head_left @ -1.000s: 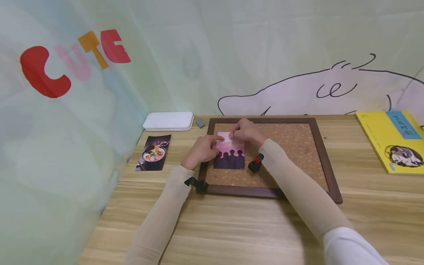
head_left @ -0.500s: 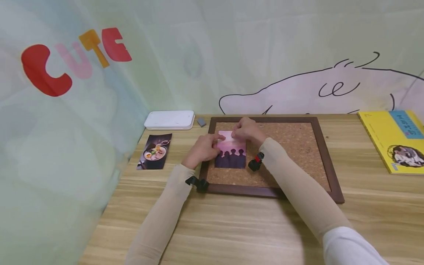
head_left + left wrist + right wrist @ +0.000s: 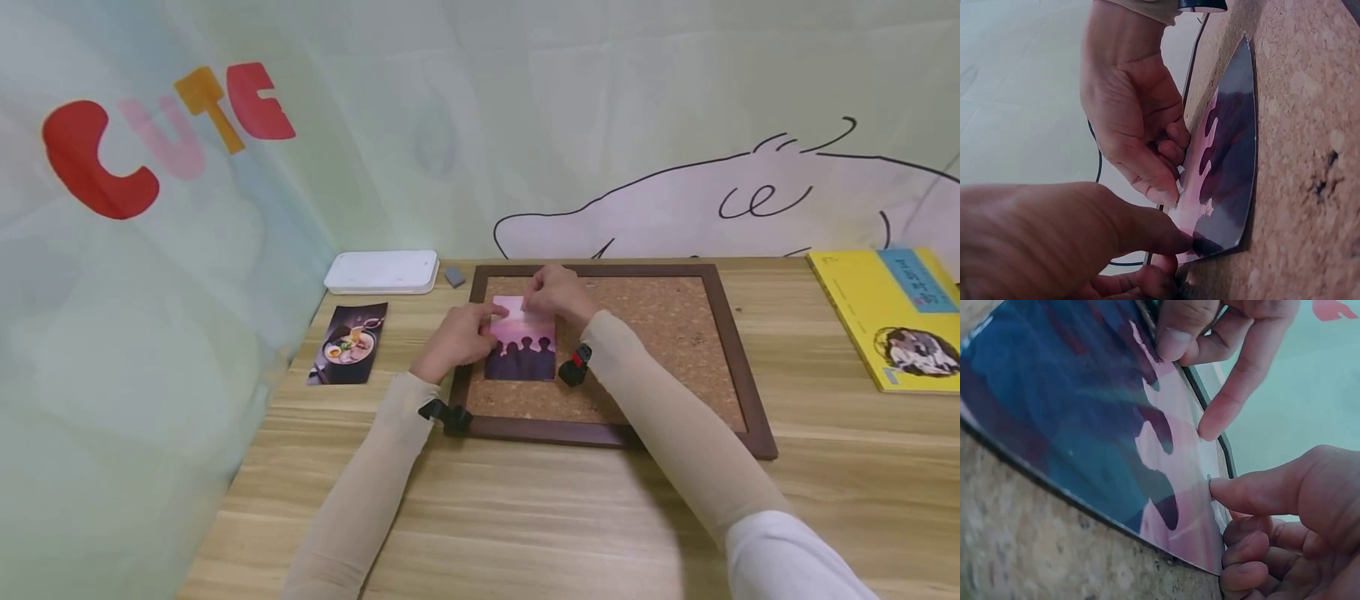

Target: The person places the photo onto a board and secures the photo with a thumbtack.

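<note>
A pink and dark-purple photo [image 3: 521, 362] lies on the left part of a brown-framed cork board [image 3: 637, 375]. The left hand [image 3: 455, 340] rests at the photo's left side, its index finger stretched onto the pink upper part and its thumb by the edge. At the photo's top, the right hand [image 3: 558, 296] pinches a small shiny piece, probably a pin. In the right wrist view this piece [image 3: 1210, 480] shows at the thumb tip of the right hand [image 3: 1297, 519], against the pink part. The photo [image 3: 1229, 156] bows slightly off the cork in the left wrist view.
Left of the board lies a photo of a noodle bowl [image 3: 348, 346]. Behind it are a white flat case [image 3: 382, 272] and a small grey block [image 3: 454, 277]. A yellow book [image 3: 862, 308] lies at the right. A printed curtain [image 3: 450, 125] stands behind the table.
Both hands keep nearly the same places on the photo. The shiny piece at the right fingertips, visible a second ago in the head view, is now hard to make out there.
</note>
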`<state>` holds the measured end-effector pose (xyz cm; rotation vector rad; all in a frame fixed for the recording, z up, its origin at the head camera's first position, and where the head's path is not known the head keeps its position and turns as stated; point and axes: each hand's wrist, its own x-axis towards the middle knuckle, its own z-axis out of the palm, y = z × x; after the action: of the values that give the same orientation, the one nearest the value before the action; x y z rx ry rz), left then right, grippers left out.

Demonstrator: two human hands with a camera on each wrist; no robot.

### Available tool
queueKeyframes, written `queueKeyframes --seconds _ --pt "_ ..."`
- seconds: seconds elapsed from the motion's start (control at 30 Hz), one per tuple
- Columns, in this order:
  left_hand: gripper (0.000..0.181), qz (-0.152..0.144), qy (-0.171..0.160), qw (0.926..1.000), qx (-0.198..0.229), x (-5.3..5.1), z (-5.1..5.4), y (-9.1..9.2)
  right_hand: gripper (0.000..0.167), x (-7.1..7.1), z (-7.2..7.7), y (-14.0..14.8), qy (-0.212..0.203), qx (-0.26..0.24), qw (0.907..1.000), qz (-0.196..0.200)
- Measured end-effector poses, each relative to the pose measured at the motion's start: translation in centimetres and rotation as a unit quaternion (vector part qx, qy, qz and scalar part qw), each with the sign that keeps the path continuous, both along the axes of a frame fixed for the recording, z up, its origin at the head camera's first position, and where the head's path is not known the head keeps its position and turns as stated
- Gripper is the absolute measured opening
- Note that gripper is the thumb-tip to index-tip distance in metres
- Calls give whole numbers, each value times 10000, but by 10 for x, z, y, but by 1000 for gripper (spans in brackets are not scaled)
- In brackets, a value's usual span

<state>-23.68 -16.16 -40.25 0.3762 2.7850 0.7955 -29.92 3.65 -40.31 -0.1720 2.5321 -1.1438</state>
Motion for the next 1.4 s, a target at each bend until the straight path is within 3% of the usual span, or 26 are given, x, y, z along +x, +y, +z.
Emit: queueKeyframes --seconds 0.13,0.4,0.73,1.0,1.4 --pt "49 -20 -12 10000 -8 0 0 2 7 0 -1 0 47 84 9999 -58" --pt "48 3 129 9999 -72 0 -2 1 9 0 -3 2 24 -239 9997 -86" --pt "45 74 645 9975 277 7 -2 -7 20 2 3 19 -122 -374 9989 267" --pt "37 382 1040 9924 532 11 0 -28 24 19 12 58 24 -467 9973 559" --pt "38 1023 1342 9838 604 24 2 -86 23 38 16 112 -41 -293 9993 250"
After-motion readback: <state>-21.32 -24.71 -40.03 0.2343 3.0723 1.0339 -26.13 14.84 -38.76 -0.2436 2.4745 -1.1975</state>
